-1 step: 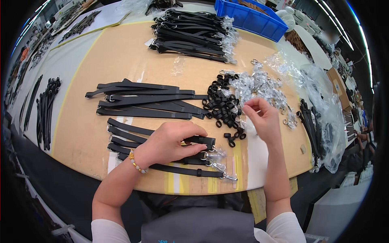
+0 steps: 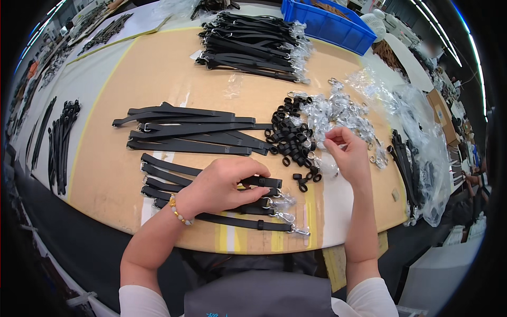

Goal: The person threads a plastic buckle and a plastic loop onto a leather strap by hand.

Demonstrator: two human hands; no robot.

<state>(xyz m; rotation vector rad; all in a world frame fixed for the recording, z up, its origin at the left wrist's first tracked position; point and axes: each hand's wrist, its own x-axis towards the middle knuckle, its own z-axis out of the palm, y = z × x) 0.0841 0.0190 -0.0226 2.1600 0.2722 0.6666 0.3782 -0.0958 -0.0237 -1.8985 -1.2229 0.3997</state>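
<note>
At the far left of my view a loose bundle of black straps [image 2: 62,138] lies near the edge of the pale part of the surface [image 2: 105,174]. Moving right, a fan of long black straps [image 2: 190,132] spreads flat across the tan middle, and below it sits a shorter row of straps [image 2: 174,182] laid side by side.

My left hand [image 2: 224,186] rests on that lower row, palm down, fingers curled in and pinched shut on the black strap [image 2: 260,182] at its right end; a beaded bracelet [image 2: 178,211] circles the wrist. Just beside the fingertips, small metal clasps [image 2: 288,216] finish the strap ends near the front edge.

Further back, a big stack of finished straps [image 2: 251,45] lies wrapped at one end in clear film. Right of centre, a heap of small black loops [image 2: 290,136] sits touching a scatter of metal rings in clear bags [image 2: 343,111].

My right hand [image 2: 349,156] hovers just beside that heap, thumb and forefinger nipped together; I cannot tell what small piece, if any, sits between them. At the far right, crumpled clear plastic bags [image 2: 422,137] hold more dark straps, and a blue bin [image 2: 330,24] stands at the back.
</note>
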